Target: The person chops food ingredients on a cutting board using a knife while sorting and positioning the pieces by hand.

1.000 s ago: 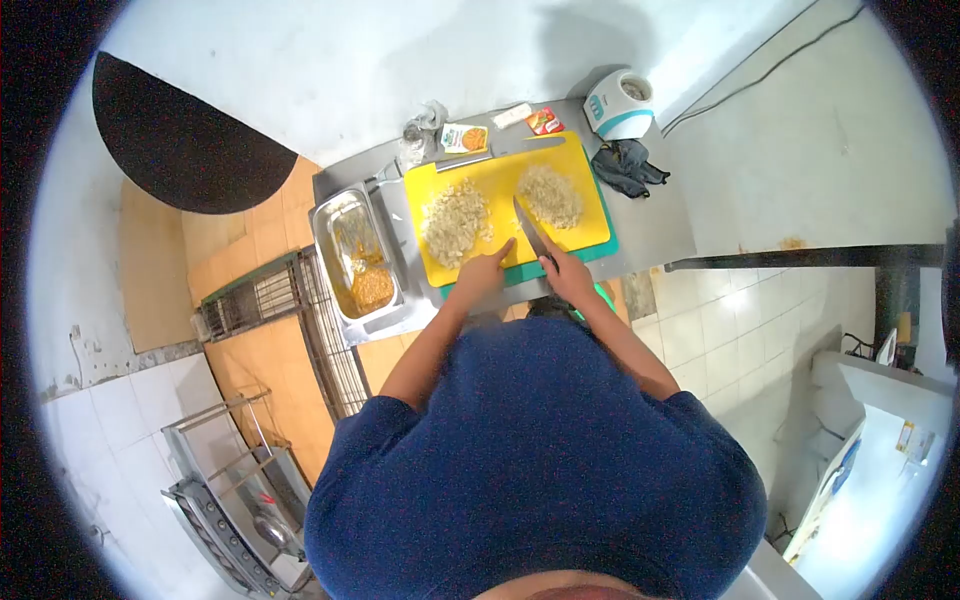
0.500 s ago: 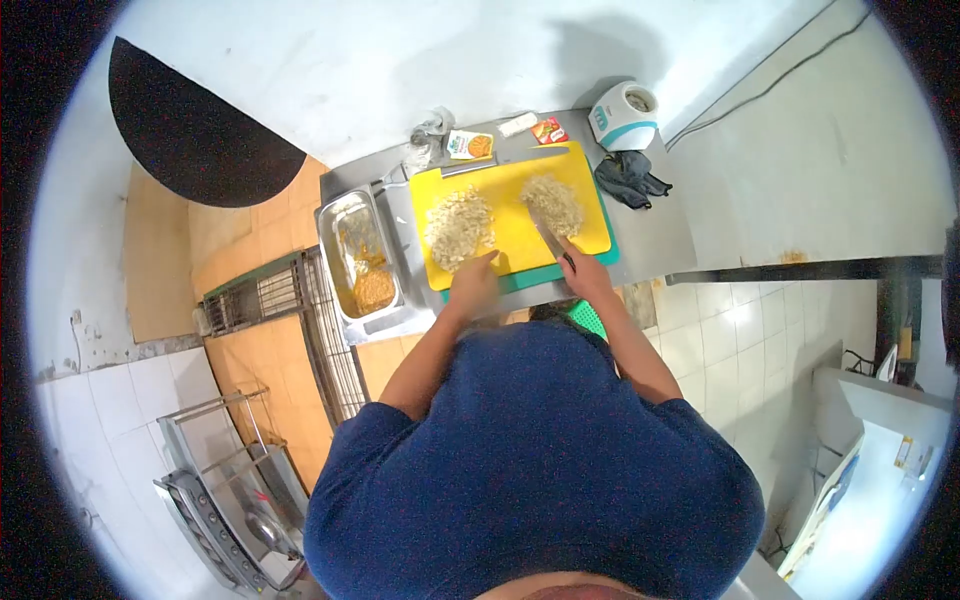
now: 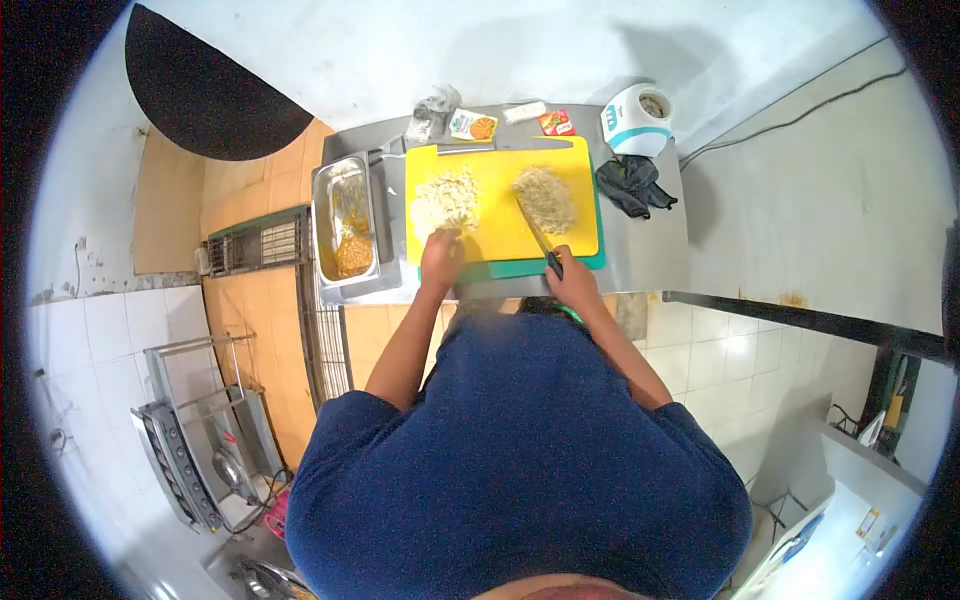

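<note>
My right hand (image 3: 572, 278) is wrapped round the dark handle of a knife (image 3: 541, 236). Its blade slants up and left, the tip by the left edge of a finely chopped pale heap (image 3: 545, 200). At the near edge of a coarser pale chopped heap (image 3: 446, 198) is my left hand (image 3: 442, 262), fingers curled in; what they hold, if anything, is hidden. Both heaps lie on a yellow cutting board (image 3: 510, 240), which rests over a green board (image 3: 500, 270). Along the far edge of the yellow board lies a second, larger knife (image 3: 530, 146).
Left of the boards stands a steel pan (image 3: 377, 225) with orange food (image 3: 353, 256). Behind them are a clear bag (image 3: 432, 113), a printed packet (image 3: 473, 125), a white item (image 3: 525, 112) and a red packet (image 3: 556, 123). A white-and-teal appliance (image 3: 625, 130) and black bag (image 3: 635, 185) sit right.
My left hand has moved left, to the near edge of the coarser heap. My right hand still grips the knife beside the finer heap. The camera view has shifted slightly.
</note>
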The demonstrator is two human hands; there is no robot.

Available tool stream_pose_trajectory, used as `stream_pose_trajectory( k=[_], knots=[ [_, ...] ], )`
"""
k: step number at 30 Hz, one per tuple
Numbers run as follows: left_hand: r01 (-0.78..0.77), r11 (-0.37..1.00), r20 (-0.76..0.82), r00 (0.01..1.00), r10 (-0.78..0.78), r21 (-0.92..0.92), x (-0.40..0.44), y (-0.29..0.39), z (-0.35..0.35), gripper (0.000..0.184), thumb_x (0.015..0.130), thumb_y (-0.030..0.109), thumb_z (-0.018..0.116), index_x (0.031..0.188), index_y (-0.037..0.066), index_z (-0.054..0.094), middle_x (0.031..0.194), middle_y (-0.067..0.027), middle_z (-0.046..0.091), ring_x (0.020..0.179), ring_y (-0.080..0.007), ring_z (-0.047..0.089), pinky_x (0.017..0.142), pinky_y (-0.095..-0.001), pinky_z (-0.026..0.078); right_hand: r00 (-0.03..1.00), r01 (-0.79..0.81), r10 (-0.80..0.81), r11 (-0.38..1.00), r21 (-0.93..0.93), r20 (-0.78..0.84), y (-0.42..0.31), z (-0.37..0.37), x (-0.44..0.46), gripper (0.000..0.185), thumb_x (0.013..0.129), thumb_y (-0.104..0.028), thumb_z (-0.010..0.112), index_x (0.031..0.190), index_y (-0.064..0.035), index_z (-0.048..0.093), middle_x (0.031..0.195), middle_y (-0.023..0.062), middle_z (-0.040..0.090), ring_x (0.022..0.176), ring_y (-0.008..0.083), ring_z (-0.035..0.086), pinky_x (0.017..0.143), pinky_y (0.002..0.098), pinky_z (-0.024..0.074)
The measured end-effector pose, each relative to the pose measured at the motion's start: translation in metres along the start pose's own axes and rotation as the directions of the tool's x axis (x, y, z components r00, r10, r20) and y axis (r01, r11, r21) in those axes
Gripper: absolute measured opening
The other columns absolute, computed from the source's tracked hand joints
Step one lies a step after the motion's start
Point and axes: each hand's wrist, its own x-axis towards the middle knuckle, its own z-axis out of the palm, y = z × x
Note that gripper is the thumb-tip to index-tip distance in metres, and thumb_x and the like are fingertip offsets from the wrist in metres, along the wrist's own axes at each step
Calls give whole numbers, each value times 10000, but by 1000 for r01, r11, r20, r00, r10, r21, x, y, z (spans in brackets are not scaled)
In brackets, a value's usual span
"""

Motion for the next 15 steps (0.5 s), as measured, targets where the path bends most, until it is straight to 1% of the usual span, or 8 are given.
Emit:
stream_pose_trajectory(
  k=[2,3,5,8,9,11,12,15],
  knots=[
    [40,998,3,999,-40,44,6,10,7,180,802,77,663,977,35,671,947,-185,635,916,-381,598,818,-440,504,996,82,-84,994,72,23,15,-1,2,400,900,-272,619,1209,-87,445,938,252,668,874,460,648,730,553,508],
    [27,998,-28,999,-25,59,9,14,11,173,806,78,658,973,36,676,940,-185,634,917,-382,597,813,-442,504,991,122,-127,986,109,32,18,-4,4,401,895,-255,625,1209,-82,445,943,255,666,884,465,643,739,549,507],
    [5,996,-86,996,3,93,13,18,16,163,812,78,649,965,37,687,925,-185,630,918,-383,595,803,-446,505,988,141,-150,977,159,46,25,-7,7,414,886,-238,639,1211,-69,447,953,264,660,901,471,635,758,543,504],
    [26,987,-21,1000,-23,158,14,17,23,152,829,61,657,968,22,703,915,-162,624,920,-379,582,813,-442,491,981,166,-182,964,209,61,28,-5,4,421,881,-230,646,1212,-56,453,970,274,654,921,471,630,780,537,500],
    [37,986,-27,999,-33,162,12,20,23,138,829,59,657,954,23,702,916,-160,625,922,-379,581,814,-443,491,979,178,-194,960,217,55,28,-8,4,421,881,-230,646,1212,-53,456,976,277,652,927,469,629,786,535,499],
    [50,985,-47,998,-43,168,16,26,21,110,828,55,657,925,24,699,919,-158,626,925,-381,580,817,-444,491,981,133,-164,957,260,104,25,-12,2,415,883,-227,643,1211,-48,464,987,279,650,938,469,628,794,530,498],
    [21,985,-83,997,-7,169,17,24,23,82,815,52,680,889,17,681,908,-159,622,900,-366,588,809,-444,493,980,109,-150,953,282,129,25,-13,1,411,884,-225,642,1211,-46,468,992,281,649,943,469,627,798,528,498],
    [0,999,-160,987,8,48,17,21,25,77,778,34,676,851,23,654,883,-165,634,876,-370,600,777,-437,502,984,135,-165,943,304,72,32,-9,-1,408,890,-222,635,1214,-39,467,1002,281,650,949,464,632,798,517,502]
  ],
)
